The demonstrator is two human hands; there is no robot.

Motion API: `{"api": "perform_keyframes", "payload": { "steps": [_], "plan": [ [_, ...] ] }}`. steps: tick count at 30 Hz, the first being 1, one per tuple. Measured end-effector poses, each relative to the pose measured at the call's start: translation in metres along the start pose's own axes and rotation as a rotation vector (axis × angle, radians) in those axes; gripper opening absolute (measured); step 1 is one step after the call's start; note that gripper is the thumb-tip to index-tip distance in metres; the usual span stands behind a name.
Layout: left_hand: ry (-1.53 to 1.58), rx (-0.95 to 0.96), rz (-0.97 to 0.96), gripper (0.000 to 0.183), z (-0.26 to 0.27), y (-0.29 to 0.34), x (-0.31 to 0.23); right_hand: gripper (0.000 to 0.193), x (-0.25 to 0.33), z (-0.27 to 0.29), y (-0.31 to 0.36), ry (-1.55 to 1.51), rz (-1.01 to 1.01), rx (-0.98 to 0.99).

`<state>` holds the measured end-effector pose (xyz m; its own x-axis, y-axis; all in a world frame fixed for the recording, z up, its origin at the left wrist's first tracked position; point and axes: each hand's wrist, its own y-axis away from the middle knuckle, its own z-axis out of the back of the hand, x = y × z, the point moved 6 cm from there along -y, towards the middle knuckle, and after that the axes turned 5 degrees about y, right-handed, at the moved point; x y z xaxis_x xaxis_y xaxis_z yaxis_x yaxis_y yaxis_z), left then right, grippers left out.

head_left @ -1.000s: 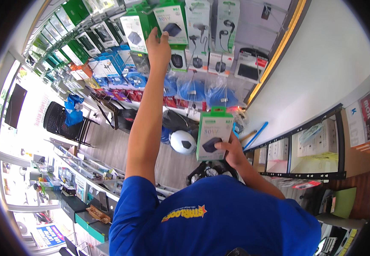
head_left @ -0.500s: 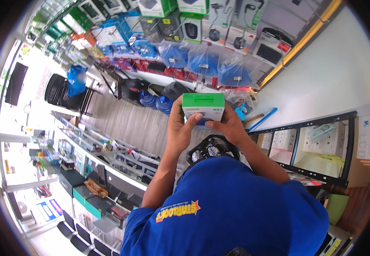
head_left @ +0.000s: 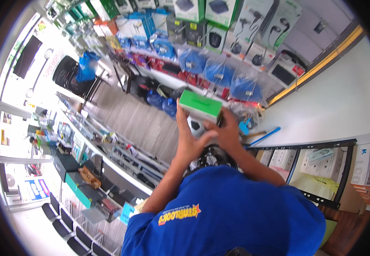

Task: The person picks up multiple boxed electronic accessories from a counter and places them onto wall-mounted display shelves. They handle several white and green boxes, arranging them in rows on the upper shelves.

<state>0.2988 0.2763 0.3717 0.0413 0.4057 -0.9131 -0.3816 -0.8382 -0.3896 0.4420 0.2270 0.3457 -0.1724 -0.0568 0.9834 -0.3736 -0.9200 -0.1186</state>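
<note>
Between both hands is a small green and white product box (head_left: 200, 105), held in front of my chest with its green end up and tilted. My left hand (head_left: 188, 141) supports the box's left side, fingers along its edge and thumb stretched out below it, off the face. On the other side, my right hand (head_left: 226, 133) grips the right edge, its thumb bent in near the lower part of the white face. A dark picture shows on that face; the back of the box is hidden.
Packaged accessories hang on a display wall (head_left: 193, 34) ahead, with blue water jugs (head_left: 169, 106) on the floor below. A glass display counter (head_left: 116, 153) runs along the left. Black-framed shelves (head_left: 321, 170) with cartons stand at the right, near a blue stick (head_left: 265, 136).
The box has tilted, its right end dropping, and more of its green end shows. My left thumb has come off the white face. The whole view has turned somewhat.
</note>
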Motion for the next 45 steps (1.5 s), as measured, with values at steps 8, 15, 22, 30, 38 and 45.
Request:
{"api": "perform_keyframes", "payload": {
  "steps": [8,15,22,30,38,45],
  "plan": [
    [-0.012,-0.081,0.102,0.128,0.001,-0.019,0.011,0.060,0.014,0.008,0.005,-0.245,0.178,0.243],
    [-0.468,-0.131,-0.072,0.113,0.020,-0.018,0.015,0.042,0.095,0.029,0.003,0.294,0.698,0.119],
    [-0.627,-0.088,-0.132,0.084,0.020,0.004,0.032,0.083,0.101,-0.055,-0.023,0.476,0.743,0.253],
    [-0.623,-0.207,0.039,0.111,0.065,0.009,0.042,0.070,0.025,-0.005,0.006,0.278,-0.062,0.466],
    [-0.407,-0.003,0.019,0.115,0.039,0.010,0.041,0.067,0.035,-0.029,-0.032,0.159,0.363,0.437],
    [-0.083,-0.214,0.163,0.113,0.042,-0.005,0.055,0.071,0.005,-0.001,0.010,0.055,0.163,0.448]
  ]
}}
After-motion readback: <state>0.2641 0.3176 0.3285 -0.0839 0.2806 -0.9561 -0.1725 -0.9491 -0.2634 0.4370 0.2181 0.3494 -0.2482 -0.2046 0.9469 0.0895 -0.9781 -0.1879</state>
